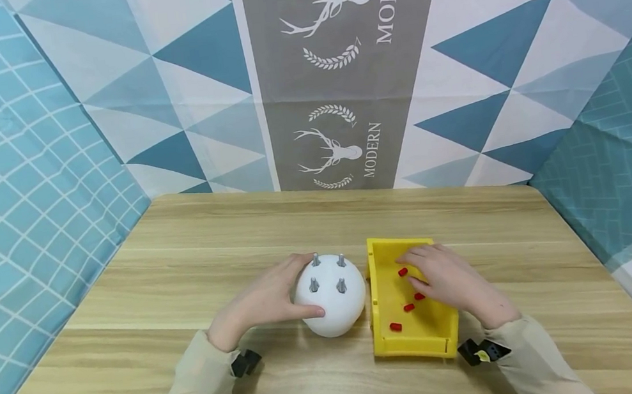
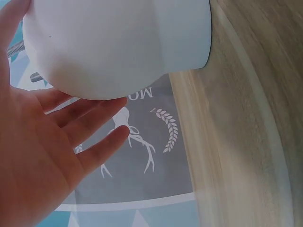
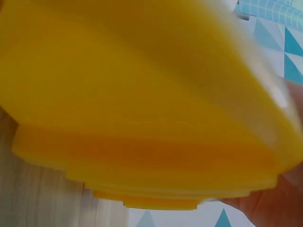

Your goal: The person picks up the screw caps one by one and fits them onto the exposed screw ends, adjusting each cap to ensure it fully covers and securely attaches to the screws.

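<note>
A white ball-shaped piece (image 1: 334, 314) stands on the table with several threaded metal bolts (image 1: 341, 285) sticking up from its top. My left hand (image 1: 271, 298) holds it from the left, thumb on the near side and fingers round the far side. In the left wrist view, the fingers (image 2: 90, 118) lie along the white ball's curved side. Over the yellow bin (image 1: 388, 345), my right hand (image 1: 445, 273) reaches in, with a red cap (image 1: 403, 272) lying between its spread thumb and fingers. Other small red caps (image 1: 396, 326) lie on the bin's floor.
The wooden table (image 1: 183, 256) runs back to a patterned cloth wall (image 1: 214, 105). At the left hangs blue checked cloth (image 1: 32, 188). The bin stands just right of the ball, and its side wall fills most of the right wrist view.
</note>
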A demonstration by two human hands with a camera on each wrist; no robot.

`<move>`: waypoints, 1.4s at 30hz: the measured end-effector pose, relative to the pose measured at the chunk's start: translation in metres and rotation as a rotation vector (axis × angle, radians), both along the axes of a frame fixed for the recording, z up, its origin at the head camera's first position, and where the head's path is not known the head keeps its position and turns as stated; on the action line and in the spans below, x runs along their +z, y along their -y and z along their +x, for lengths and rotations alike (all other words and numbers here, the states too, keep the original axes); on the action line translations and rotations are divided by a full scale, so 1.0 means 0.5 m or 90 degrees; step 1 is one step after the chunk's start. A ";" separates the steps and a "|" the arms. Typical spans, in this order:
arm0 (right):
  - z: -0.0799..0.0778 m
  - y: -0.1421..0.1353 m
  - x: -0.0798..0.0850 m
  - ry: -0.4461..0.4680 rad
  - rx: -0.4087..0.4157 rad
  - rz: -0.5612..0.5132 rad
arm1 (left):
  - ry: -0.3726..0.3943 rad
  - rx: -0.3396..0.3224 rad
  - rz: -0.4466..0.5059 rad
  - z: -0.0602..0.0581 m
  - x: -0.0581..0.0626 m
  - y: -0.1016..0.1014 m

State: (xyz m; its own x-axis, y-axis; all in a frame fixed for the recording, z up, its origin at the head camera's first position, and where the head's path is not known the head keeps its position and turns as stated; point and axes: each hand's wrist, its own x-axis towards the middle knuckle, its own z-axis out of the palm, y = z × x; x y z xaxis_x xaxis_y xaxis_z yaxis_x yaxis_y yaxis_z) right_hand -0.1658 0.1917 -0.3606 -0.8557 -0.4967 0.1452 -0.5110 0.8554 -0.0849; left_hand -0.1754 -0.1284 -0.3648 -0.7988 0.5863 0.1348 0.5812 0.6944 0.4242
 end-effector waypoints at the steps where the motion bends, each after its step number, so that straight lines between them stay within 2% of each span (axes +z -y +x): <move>1: -0.002 0.001 -0.001 0.006 -0.003 0.005 | 0.002 0.001 0.001 0.000 0.000 -0.001; 7: -0.012 0.007 -0.004 0.016 -0.007 0.030 | 0.008 0.005 0.001 0.000 0.002 -0.002; 14: -0.022 0.017 -0.010 -0.007 0.021 0.078 | 0.011 0.002 0.008 0.001 0.002 -0.002; 23: -0.030 0.027 -0.013 0.031 0.011 0.122 | 0.009 0.000 0.011 0.000 0.000 -0.001; 30: -0.037 0.031 -0.022 -0.012 0.016 0.188 | 0.007 -0.005 0.014 0.000 0.001 -0.002; 42: -0.039 0.040 -0.029 -0.006 -0.003 0.241 | 0.012 -0.003 0.013 0.001 0.000 -0.001</move>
